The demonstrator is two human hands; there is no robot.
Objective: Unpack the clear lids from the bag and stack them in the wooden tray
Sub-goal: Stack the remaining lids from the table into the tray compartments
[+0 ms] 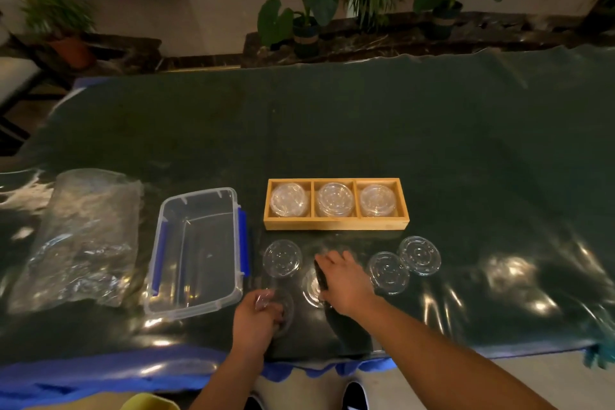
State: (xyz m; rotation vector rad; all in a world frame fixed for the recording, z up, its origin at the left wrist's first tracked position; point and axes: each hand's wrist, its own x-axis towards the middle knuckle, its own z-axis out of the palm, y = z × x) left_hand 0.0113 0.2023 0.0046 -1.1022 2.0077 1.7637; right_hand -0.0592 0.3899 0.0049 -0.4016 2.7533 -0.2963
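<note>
Two bare forearms reach in from the bottom edge over a dark green surface [366,130] covered with shiny clear film. The left hand [256,316] is nearest, its fingers [269,308] curled and pinching the near edge of a clear lid [283,308] that lies partly under the hand. A little farther on, the right hand [342,280] lies palm down with its fingers [332,258] loosely spread, resting over a second lid [311,285] (whether it grips that lid cannot be told).

Three more loose lids lie flat on the surface around the hands: one [282,258] just left of the right hand, and a pair to its right, the nearer [388,272] and the farther [420,255] almost touching each other.

To the left of the hands sits an open clear plastic box [196,253] with blue clips on its long sides. Farther left lies a crumpled clear bag [83,236], flattened on the surface.

Just beyond the loose lids stands the wooden tray [336,223], long and shallow, divided into three compartments. Each compartment holds a stack of clear lids: left [288,200], middle [335,199] and right [377,199].

Past the far edge of the surface runs a dark marble ledge [416,40] carrying potted plants [306,10] with large leaves, in front of pale walls in a dim room.
</note>
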